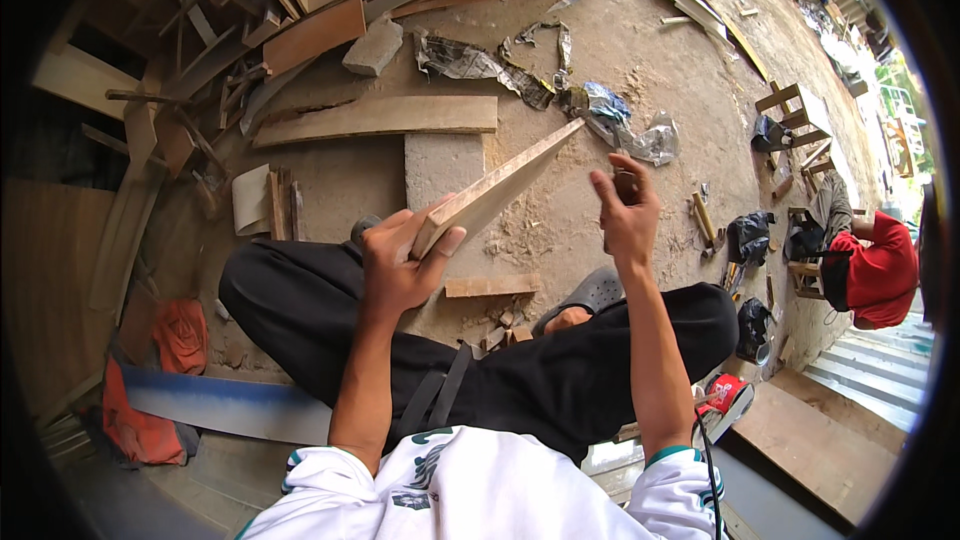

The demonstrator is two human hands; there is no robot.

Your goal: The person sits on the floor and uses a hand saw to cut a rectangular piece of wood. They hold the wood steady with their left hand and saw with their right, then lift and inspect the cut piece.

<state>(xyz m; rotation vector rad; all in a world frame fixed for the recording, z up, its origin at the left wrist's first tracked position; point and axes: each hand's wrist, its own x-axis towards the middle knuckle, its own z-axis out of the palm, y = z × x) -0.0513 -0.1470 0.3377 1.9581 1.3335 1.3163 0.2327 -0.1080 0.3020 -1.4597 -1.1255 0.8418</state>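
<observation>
A flat wooden board point(505, 185) is tilted up in front of me, its pale rough edge facing upward. My left hand point(393, 265) grips its near end, thumb on one side and fingers on the other. To the right of the board's far end, apart from it, my right hand point(630, 205) is raised with its fingers curled. Something small and dark shows among those fingers, too hidden to name. Below the board, a concrete block point(440, 165) lies on the dirt floor, with a long plank point(380, 120) across its far end. A short wood offcut point(492, 286) lies closer to my legs.
Scrap boards point(315, 37) and a stone chunk point(374, 47) lie at the far left. Crumpled plastic point(655, 138) sits beyond my right hand. A hammer point(706, 222) and black bags point(750, 238) are on the right, near a person in red point(880, 270).
</observation>
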